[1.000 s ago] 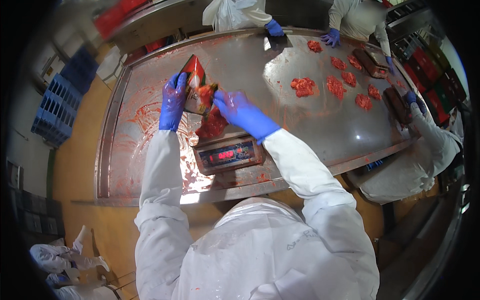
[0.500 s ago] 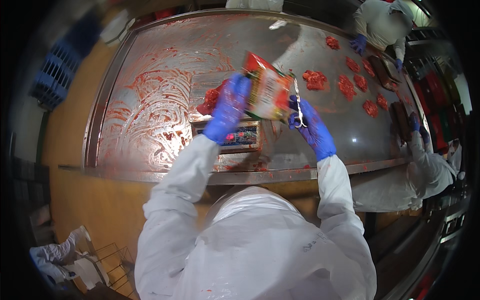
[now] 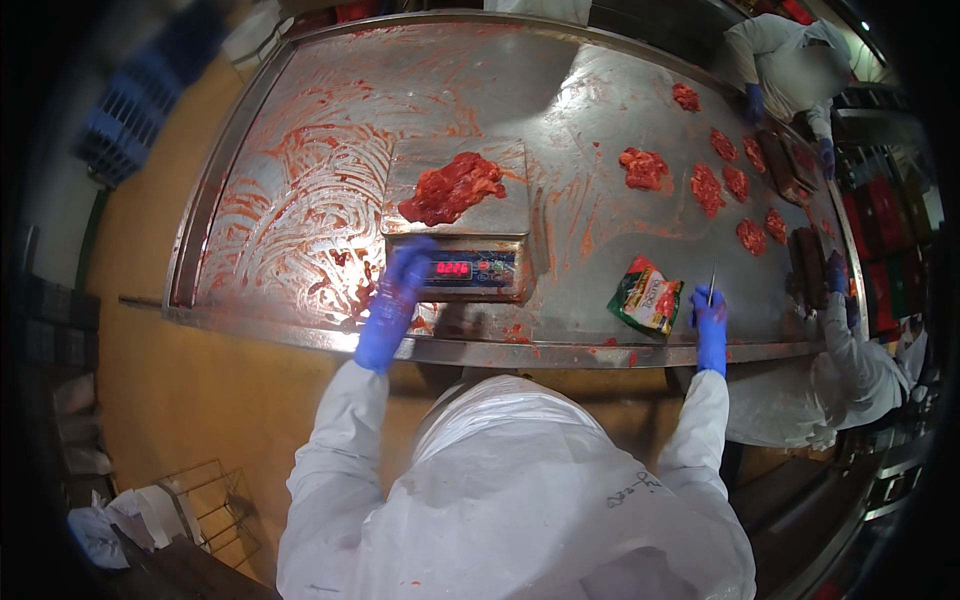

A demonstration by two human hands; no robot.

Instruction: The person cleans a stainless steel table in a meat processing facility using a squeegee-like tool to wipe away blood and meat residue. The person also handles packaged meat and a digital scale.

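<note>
On the steel plate of a digital scale [image 3: 475,268] lies a pile of raw red meat [image 3: 453,188]. My left hand [image 3: 393,305], in a blue glove, hovers at the left side of the scale's lit display, its fingers smeared by motion; nothing shows in it. To the right, near the table's front edge, my gloved right hand [image 3: 710,330] is closed around a slim metal tool [image 3: 712,285] whose thin end points away from me. Just left of that hand, a red, green and white printed packet [image 3: 646,297] rests on the table, apart from it.
Several meat portions [image 3: 706,190] are spread over the right side of the steel table [image 3: 560,345]. A co-worker [image 3: 790,60] stands at the far right corner, another person [image 3: 850,350] at the near right. Blue crates [image 3: 135,110] are off to the left.
The packet has left my left hand and now lies at right on the table. My left hand has drawn back toward me, uncovering the meat; my right hand has moved right and nearer.
</note>
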